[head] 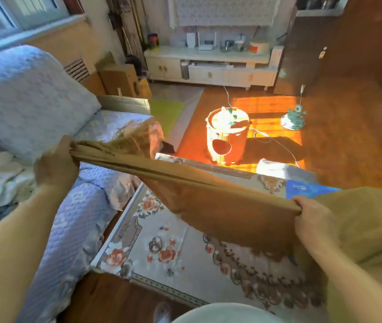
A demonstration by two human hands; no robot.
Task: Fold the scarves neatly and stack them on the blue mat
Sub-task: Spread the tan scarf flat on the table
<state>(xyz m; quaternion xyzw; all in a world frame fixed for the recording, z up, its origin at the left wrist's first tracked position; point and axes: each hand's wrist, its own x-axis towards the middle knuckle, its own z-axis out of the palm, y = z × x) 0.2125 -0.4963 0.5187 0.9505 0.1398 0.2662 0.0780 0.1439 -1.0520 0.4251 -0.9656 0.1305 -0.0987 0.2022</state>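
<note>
The left hand (56,165) and right hand (313,220) are each gripping a bunched edge of a tan-brown woven fabric scarf (208,199), stretching it taut in the air above a floral-patterned table top (162,248). A flat blue mat (308,190) is lying just behind the scarf.

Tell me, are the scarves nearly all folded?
Not yet. Nothing folded shows on the blue mat. Left hand and right hand hold a brown scarf stretched out above the floral table. Folding and stacking are still left.
</note>
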